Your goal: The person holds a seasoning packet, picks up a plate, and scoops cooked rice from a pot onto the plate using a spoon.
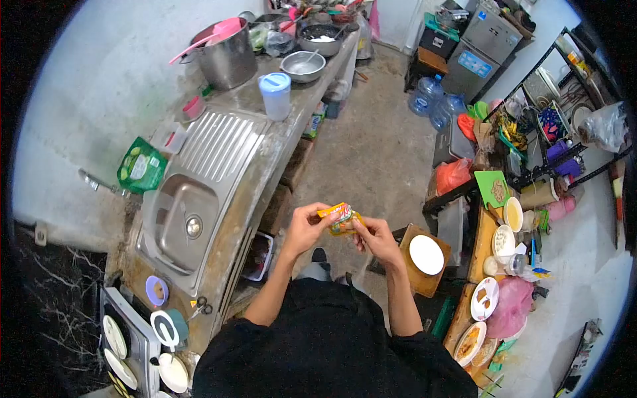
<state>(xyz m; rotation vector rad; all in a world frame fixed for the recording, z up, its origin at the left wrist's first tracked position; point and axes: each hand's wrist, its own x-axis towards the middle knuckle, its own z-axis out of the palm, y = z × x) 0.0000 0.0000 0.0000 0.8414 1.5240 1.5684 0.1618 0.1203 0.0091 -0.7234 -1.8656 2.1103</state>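
Note:
A small yellow packet (343, 216) with red and green print is held up in front of my body, above the floor. My left hand (308, 229) pinches its left side between thumb and fingers. At the packet's right edge, my right hand (377, 239) grips it the same way, fingers curled in. Whether the packet is torn or sealed cannot be made out. Just right of my right hand, a white plate (426, 255) sits on a wooden stool (416, 286).
To the left run a steel sink (174, 242), a blue-lidded pitcher (275, 96), scissors (202, 306) and a stove (126, 345). On the right, a wooden table (479, 255) bears a green chopping board (492, 189), several dishes and a pink bag (511, 306). Water bottles (426, 95) stand near the fridge (479, 53).

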